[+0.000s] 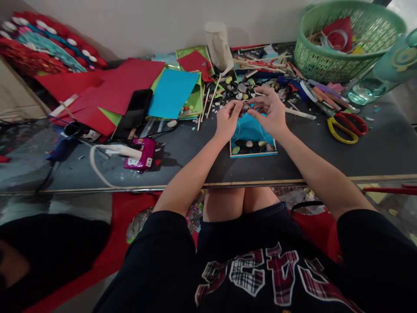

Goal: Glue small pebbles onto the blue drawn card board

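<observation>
My left hand [227, 119] pinches a dark, shiny pebble [246, 107] between thumb and fingertips, above the far part of a blue card [250, 130]. From the other side, the thumb and fingertips of my right hand [271, 112] close on the same pebble, its other fingers loosely curled. Thin wooden sticks edge the card, and a faint outline is drawn on it. Along its near edge lies a row of pebbles [249, 144], black, white and yellowish. My hands cover the card's far end. Just beyond them is a heap of loose pebbles [241, 88].
Red-and-yellow scissors [347, 127] and a glue stick [300, 114] lie at right, near a water bottle [366, 87] and green basket [345, 61]. Coloured paper [174, 93], a phone [138, 106] and a purple power socket with a plug [143, 154] occupy the left. A tissue roll [217, 43] stands behind.
</observation>
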Demonstrator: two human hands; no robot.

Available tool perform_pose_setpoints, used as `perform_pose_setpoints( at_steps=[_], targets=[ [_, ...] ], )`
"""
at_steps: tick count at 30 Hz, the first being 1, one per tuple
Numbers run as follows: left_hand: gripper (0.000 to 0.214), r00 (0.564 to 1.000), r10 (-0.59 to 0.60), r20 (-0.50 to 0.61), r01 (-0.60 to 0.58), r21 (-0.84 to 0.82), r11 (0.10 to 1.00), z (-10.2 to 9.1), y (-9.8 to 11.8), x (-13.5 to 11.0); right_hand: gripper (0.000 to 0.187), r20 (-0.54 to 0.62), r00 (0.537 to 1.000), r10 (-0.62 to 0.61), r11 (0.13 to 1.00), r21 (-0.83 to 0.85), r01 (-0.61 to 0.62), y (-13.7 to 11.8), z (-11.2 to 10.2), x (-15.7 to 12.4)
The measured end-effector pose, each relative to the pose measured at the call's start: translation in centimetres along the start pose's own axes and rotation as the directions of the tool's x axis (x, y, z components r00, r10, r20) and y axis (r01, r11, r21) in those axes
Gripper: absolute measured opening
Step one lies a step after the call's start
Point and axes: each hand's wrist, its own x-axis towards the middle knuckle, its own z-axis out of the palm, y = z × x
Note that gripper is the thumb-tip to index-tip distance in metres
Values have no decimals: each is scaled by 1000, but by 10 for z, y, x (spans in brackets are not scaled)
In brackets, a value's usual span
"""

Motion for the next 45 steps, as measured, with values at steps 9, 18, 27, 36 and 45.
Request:
perform_pose_setpoints(
  at_steps=[9,18,27,36,45],
  targets=[
    [78,993,93,78,-95,27,995,-1,12,2,85,-67,997,50,990,136,-41,24,9,7],
    [71,992,80,93,-72,-86,994,-1,-5,8,84,54,998,-38,996,-80,42,18,-1,6],
    [74,977,52,208,-21,-150,988,3,-16,9,75,212,963,-165,924,-308,227,3,-10,1],
    [73,970,105,221,-58,-207,977,4,-10,11,60,252,949,-191,899,-345,272,8,-11,1],
    [70,962,108,250,-42,-255,966,2,-9,11,67,258,953,-158,909,-340,242,4,-12,3]
  ],
)
